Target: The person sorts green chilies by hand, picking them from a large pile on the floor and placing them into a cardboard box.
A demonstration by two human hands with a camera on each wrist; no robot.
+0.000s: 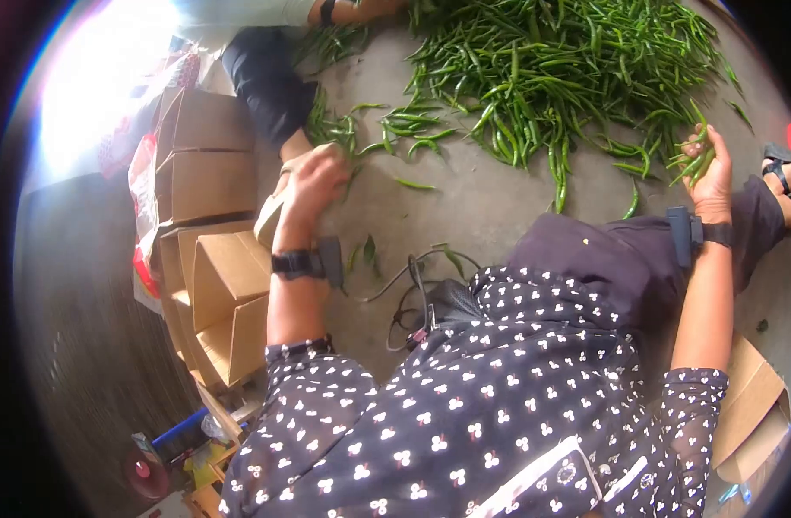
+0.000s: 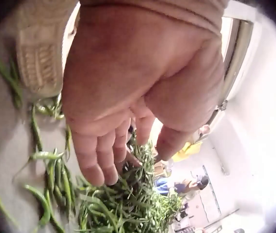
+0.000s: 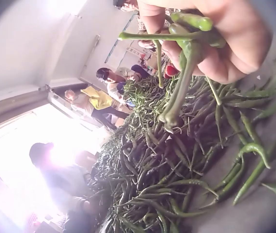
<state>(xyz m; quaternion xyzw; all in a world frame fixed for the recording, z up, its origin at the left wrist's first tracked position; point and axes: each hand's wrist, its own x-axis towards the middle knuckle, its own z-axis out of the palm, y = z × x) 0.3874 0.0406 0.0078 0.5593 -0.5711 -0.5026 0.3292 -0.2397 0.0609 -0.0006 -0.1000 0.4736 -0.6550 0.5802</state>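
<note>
In the head view, my left hand (image 1: 313, 177) hangs over the floor beside a pale shoe (image 1: 269, 216) and a few loose green chillies (image 1: 331, 129). The left wrist view shows this hand (image 2: 138, 92) palm on, its fingers loosely bent and nothing visible in them. My right hand (image 1: 711, 173), at the right edge of the big chilli pile (image 1: 568, 78), holds several green chillies (image 1: 694, 160). In the right wrist view, the fingers of that hand (image 3: 220, 43) curl round these chillies (image 3: 184, 63), stems pointing outward; part of the bunch is hidden in the palm.
Another person's dark-trousered leg (image 1: 270, 86) stretches down at the upper left. Open cardboard boxes (image 1: 231, 268) stand to the left, and a cardboard piece (image 1: 745, 397) lies at lower right. A black cable (image 1: 413, 276) runs near my lap. Other people (image 3: 111, 80) sit beyond the pile.
</note>
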